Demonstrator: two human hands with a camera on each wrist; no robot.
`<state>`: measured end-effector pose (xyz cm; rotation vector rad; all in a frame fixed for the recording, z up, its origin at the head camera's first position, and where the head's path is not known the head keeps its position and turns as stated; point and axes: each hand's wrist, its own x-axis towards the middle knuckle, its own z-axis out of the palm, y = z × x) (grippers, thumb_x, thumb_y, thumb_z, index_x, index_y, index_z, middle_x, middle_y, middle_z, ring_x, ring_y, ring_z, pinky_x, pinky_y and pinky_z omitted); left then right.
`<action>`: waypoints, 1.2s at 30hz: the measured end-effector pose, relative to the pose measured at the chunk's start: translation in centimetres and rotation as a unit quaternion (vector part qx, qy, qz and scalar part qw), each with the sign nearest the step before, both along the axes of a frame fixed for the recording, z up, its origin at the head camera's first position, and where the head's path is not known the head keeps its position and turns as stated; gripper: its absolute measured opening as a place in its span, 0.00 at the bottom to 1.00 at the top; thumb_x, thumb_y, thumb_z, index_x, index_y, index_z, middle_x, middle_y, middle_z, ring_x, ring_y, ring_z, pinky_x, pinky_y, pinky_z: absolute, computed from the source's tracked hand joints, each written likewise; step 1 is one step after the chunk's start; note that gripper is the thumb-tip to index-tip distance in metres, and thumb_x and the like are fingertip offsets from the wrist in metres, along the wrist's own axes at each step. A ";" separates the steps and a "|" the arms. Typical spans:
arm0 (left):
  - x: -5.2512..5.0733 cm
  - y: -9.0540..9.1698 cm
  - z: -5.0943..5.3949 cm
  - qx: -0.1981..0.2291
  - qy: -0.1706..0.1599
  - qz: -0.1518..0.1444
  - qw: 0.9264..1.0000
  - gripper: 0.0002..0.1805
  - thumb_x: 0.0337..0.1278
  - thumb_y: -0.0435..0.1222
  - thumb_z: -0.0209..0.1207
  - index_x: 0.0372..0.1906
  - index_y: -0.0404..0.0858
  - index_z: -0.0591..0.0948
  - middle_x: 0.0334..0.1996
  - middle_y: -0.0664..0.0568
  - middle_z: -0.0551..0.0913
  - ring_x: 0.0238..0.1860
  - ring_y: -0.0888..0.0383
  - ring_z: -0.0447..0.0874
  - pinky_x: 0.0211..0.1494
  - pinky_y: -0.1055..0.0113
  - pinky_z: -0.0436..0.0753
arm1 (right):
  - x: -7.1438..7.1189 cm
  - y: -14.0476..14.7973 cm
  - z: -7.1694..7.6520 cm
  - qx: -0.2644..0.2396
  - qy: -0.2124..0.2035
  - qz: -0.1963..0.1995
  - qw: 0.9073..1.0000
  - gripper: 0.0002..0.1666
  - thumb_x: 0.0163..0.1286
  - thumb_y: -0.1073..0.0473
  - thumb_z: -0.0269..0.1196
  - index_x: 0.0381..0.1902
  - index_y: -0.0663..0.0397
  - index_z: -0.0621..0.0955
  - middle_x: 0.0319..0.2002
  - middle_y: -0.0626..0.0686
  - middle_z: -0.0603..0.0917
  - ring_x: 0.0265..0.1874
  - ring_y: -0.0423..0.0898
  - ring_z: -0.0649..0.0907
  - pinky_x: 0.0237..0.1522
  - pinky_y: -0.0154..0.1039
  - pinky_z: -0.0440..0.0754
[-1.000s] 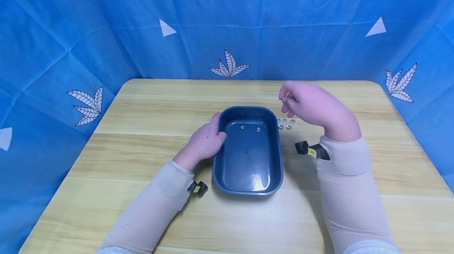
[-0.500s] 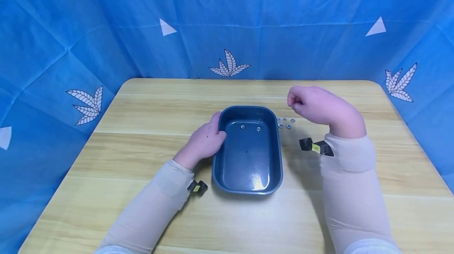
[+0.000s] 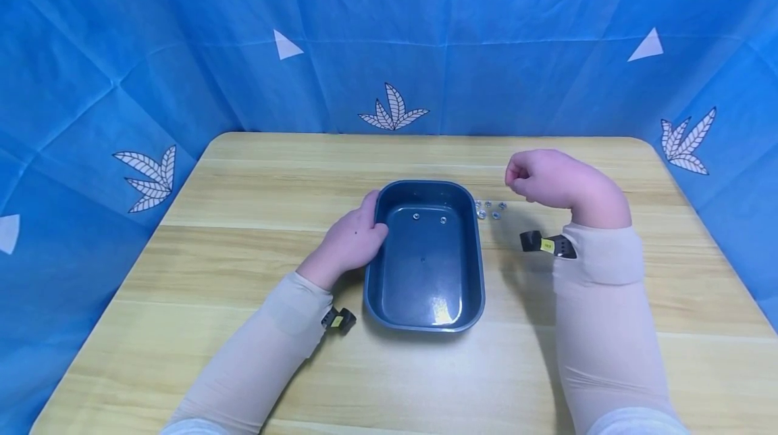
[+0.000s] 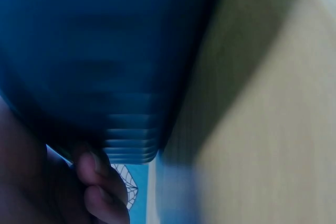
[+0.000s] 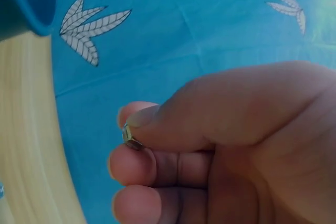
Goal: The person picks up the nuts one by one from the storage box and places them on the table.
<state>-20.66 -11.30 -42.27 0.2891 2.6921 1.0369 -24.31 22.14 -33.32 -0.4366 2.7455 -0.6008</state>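
A dark blue rectangular tray (image 3: 422, 286) stands on the table in the head view. Two small metal nuts (image 3: 443, 220) lie on its floor near the far end. My left hand (image 3: 352, 240) grips the tray's left wall, thumb over the rim; the left wrist view shows fingertips (image 4: 105, 203) against its outer side. My right hand (image 3: 550, 178) is raised right of the tray. In the right wrist view it pinches a small metal nut (image 5: 129, 137) between thumb and fingers. Several more nuts (image 3: 496, 215) lie on the table just beside the tray's right wall.
The light wooden table (image 3: 243, 185) has rounded far corners. A blue cloth (image 3: 389, 36) with white leaf prints hangs behind it and at both sides. Black straps with small cameras sit on both wrists.
My right hand has moved right, away from the tray, and its fingers have drawn in. My left hand and the tray have stayed in place.
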 end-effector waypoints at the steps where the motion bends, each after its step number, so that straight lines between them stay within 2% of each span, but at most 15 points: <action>1: 0.0 0.0 0.0 0.000 0.000 0.000 1.000 0.37 0.73 0.41 0.45 0.81 0.38 0.48 0.70 0.42 0.71 0.55 0.47 0.79 0.53 0.50 0.80 | -0.1 0.1 -0.1 -0.002 -0.006 -0.001 1.000 0.09 0.71 0.64 0.53 0.43 0.57 0.80 0.36 0.55 0.80 0.32 0.51 0.78 0.35 0.48 0.74; 10: 0.0 -0.1 0.0 -0.005 -0.003 0.002 1.000 0.38 0.73 0.41 0.45 0.81 0.38 0.48 0.73 0.42 0.68 0.61 0.46 0.76 0.61 0.46 0.77 | -1.3 1.1 -2.0 -0.007 -0.046 -0.001 0.999 0.12 0.70 0.66 0.52 0.45 0.58 0.82 0.40 0.57 0.81 0.34 0.52 0.79 0.40 0.52 0.74; 16: 0.0 -0.1 0.1 -0.006 -0.008 0.003 1.000 0.38 0.74 0.41 0.45 0.82 0.38 0.47 0.69 0.43 0.71 0.47 0.49 0.81 0.49 0.52 0.80 | -2.2 1.7 -3.6 -0.006 -0.078 -0.019 0.997 0.14 0.70 0.66 0.52 0.44 0.57 0.84 0.37 0.58 0.80 0.34 0.52 0.77 0.43 0.52 0.72; 21: 0.0 -0.1 0.1 -0.006 -0.010 0.001 1.000 0.38 0.74 0.42 0.45 0.81 0.38 0.47 0.67 0.43 0.73 0.45 0.50 0.81 0.48 0.54 0.80 | -2.5 2.1 -4.6 -0.015 -0.111 -0.024 0.993 0.14 0.67 0.68 0.51 0.43 0.59 0.82 0.29 0.55 0.78 0.30 0.51 0.76 0.39 0.48 0.72; 26: 0.1 0.0 0.2 -0.004 -0.011 0.003 1.000 0.37 0.74 0.41 0.45 0.81 0.38 0.47 0.61 0.44 0.76 0.34 0.52 0.81 0.38 0.57 0.80 | -2.8 2.5 -5.5 -0.025 -0.127 -0.031 0.991 0.12 0.65 0.68 0.52 0.42 0.61 0.80 0.25 0.54 0.77 0.28 0.51 0.76 0.36 0.46 0.72; 30: 0.1 0.0 0.3 -0.002 -0.012 0.003 1.000 0.37 0.74 0.41 0.45 0.81 0.38 0.47 0.59 0.44 0.77 0.33 0.52 0.81 0.36 0.57 0.80 | -3.2 2.7 -6.3 -0.023 -0.142 -0.030 0.989 0.09 0.67 0.66 0.54 0.42 0.61 0.80 0.25 0.54 0.78 0.29 0.51 0.77 0.37 0.46 0.73; 36: 0.0 0.0 0.2 -0.009 -0.007 0.003 1.000 0.38 0.74 0.42 0.45 0.81 0.38 0.48 0.66 0.42 0.74 0.40 0.51 0.81 0.42 0.56 0.81 | -3.4 2.7 -6.9 -0.014 -0.151 -0.023 0.988 0.05 0.70 0.63 0.57 0.38 0.59 0.79 0.25 0.53 0.78 0.29 0.51 0.77 0.39 0.47 0.72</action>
